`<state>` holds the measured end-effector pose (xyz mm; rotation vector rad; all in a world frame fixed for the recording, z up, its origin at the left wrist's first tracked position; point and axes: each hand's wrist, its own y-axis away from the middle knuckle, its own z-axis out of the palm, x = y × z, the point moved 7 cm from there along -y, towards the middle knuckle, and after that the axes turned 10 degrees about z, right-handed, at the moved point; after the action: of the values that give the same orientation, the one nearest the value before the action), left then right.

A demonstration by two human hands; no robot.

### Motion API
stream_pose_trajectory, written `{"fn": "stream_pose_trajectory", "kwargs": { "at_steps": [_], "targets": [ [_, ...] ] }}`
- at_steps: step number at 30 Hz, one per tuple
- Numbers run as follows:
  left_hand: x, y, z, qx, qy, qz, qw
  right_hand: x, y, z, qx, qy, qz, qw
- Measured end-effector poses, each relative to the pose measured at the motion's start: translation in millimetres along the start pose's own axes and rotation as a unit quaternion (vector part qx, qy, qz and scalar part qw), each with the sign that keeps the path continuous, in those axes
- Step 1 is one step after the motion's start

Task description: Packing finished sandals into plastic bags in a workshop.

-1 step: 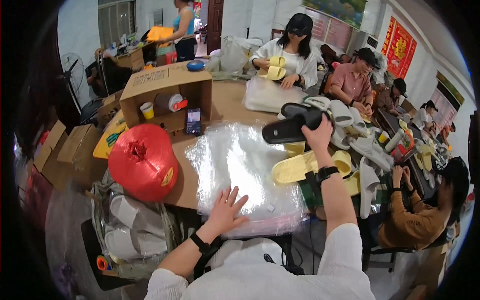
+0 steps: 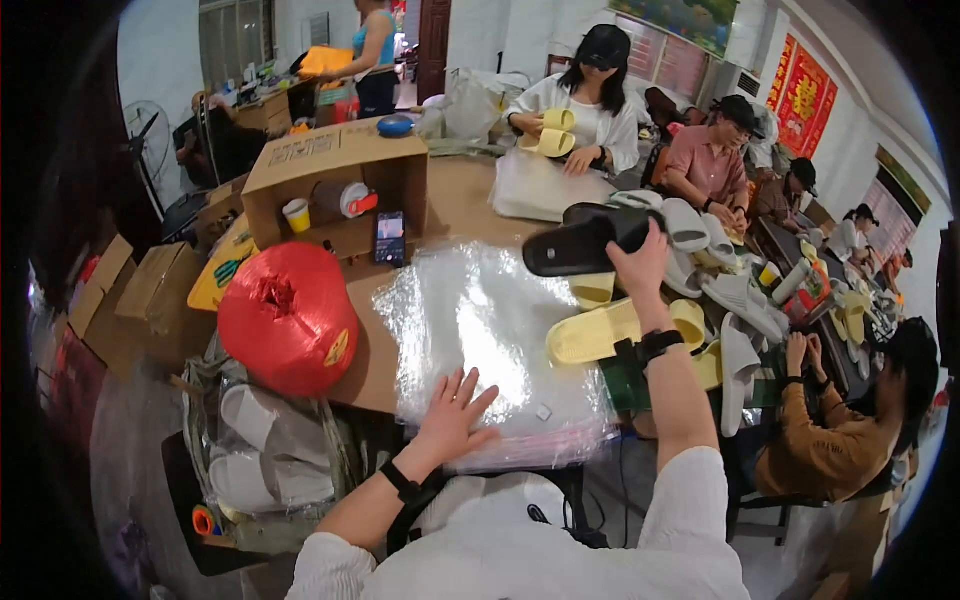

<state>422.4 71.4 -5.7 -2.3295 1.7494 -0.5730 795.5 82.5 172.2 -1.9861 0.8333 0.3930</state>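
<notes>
My right hand [image 2: 640, 265] is closed around a pair of black slippers [image 2: 568, 252], held above the right edge of a stack of clear plastic bags [image 2: 470, 345]. One slipper largely covers the other. My left hand [image 2: 450, 422] lies on the near part of the stack, fingers spread, with nothing in it. Under my right forearm, a yellow slipper [image 2: 592, 335] overlaps the bags' right edge, and other yellow ones lie close by. Grey slippers [image 2: 738, 370] are heaped farther right.
To the left sits a big red roll of plastic twine [image 2: 285, 325], near a cardboard box [image 2: 335, 165] holding cups. A phone [image 2: 390, 238] leans by the box. Bagged white slippers [image 2: 270, 445] are at lower left. Across the table a person [image 2: 575, 105] holds yellow slippers; others sit right.
The black slippers have shifted slightly, the rear one sitting closer behind the front one. My left hand stays on the bags.
</notes>
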Motion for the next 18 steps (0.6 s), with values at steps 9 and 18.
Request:
{"fn": "stream_pose_trajectory", "kwargs": {
  "at_steps": [9, 18],
  "targets": [
    [-4, 4, -3, 0.050, 0.004, 0.007, 0.999, -137, 33, -52, -0.182, -0.124, -0.202, 0.954],
    [3, 3, -9, 0.073, 0.010, 0.030, 0.997, -111, 117, 28, -0.375, -0.092, -0.199, 0.901]
  ]
}}
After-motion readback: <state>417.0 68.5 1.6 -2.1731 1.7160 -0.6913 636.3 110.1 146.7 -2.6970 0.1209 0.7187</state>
